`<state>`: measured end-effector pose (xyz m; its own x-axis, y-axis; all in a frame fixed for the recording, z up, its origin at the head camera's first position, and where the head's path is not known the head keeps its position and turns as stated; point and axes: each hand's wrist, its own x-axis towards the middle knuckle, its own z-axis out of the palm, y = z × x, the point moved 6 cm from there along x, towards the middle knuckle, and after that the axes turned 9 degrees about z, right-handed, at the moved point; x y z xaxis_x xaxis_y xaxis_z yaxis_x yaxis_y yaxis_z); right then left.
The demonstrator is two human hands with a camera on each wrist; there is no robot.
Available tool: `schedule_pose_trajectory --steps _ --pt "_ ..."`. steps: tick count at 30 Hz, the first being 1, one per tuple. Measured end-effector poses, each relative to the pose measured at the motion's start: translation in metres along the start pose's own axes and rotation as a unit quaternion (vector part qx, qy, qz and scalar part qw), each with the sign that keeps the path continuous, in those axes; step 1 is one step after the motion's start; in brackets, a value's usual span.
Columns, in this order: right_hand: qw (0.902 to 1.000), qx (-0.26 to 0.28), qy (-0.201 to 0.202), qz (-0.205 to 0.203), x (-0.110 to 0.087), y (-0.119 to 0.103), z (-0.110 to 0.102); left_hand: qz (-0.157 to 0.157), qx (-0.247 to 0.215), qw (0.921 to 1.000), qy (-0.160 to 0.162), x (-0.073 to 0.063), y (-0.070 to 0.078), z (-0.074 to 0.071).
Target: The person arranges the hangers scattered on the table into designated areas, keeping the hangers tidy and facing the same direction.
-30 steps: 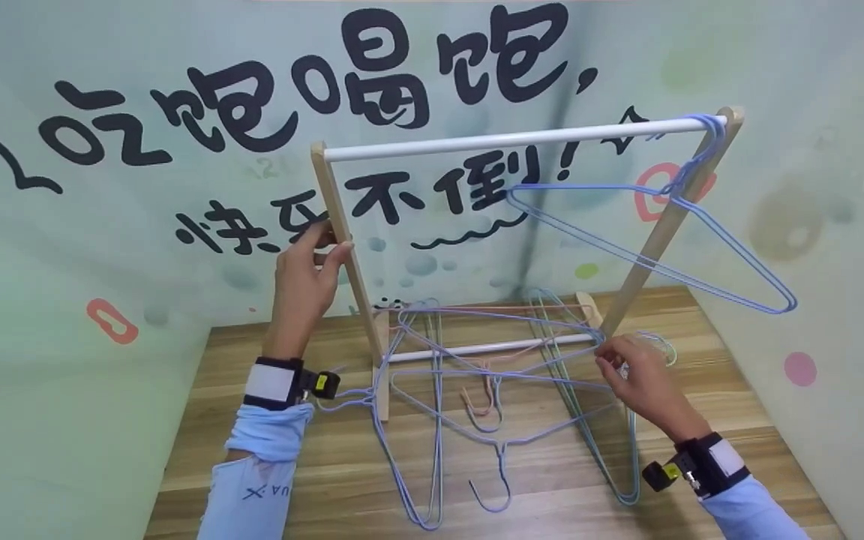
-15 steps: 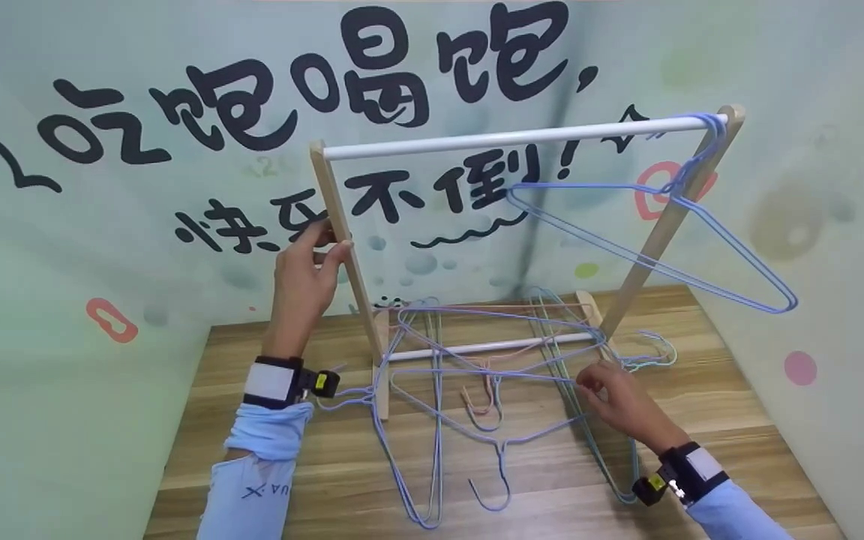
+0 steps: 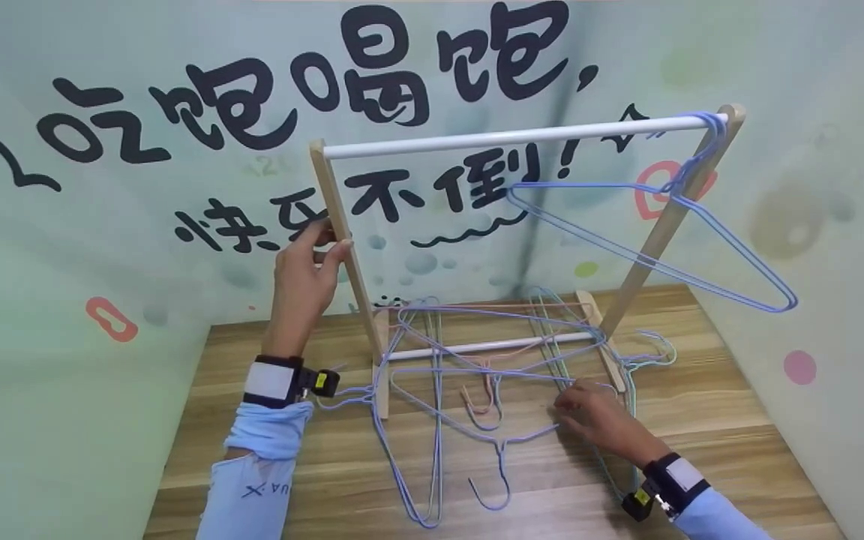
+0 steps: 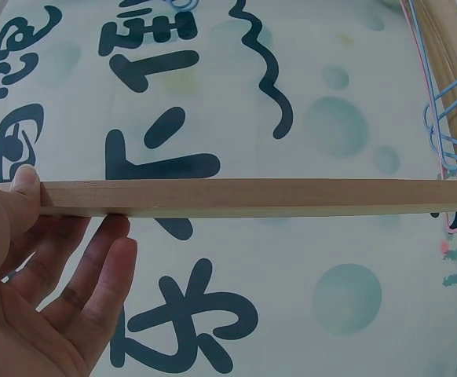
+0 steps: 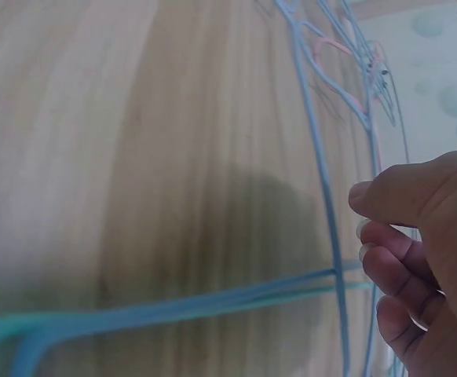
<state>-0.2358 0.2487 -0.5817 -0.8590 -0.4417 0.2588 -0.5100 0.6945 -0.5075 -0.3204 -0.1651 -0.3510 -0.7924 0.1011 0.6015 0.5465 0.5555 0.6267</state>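
Note:
A small wooden rack stands on the floor, with a white top rod. My left hand grips its left wooden post, the thumb in front and fingers behind. In the left wrist view the thumb lies along the post. Low at the right, my right hand hovers by the side of a blue wire hanger lying hook toward me. Its fingers are loosely bent, and in the right wrist view a gap shows between thumb and fingertips, with the blue wire passing beside them.
Blue hangers hang at the rod's right end. More blue hangers lie at the left, a pink one behind, and green and blue ones at the right. Printed walls enclose the wood-patterned floor.
My right hand has moved left and toward me, from the rack's right foot to the front hanger's side, uncovering the foot and hanger hooks behind. The left hand has stayed on the post.

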Motion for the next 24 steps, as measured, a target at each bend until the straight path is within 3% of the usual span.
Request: schedule_pose_trajectory --steps 5,13,24 --pt "0.9993 0.005 0.001 -0.036 -0.004 -0.004 0.007 0.009 -0.003 1.0000 0.003 0.001 0.000 0.000" --pt "0.9991 0.003 -0.042 0.007 -0.006 -0.002 0.018 0.011 -0.001 0.9999 0.005 0.001 0.000 0.000" --pt "0.9993 0.009 -0.007 -0.034 -0.007 -0.005 0.020 0.008 -0.005 0.9999 0.005 0.001 -0.001 0.001"
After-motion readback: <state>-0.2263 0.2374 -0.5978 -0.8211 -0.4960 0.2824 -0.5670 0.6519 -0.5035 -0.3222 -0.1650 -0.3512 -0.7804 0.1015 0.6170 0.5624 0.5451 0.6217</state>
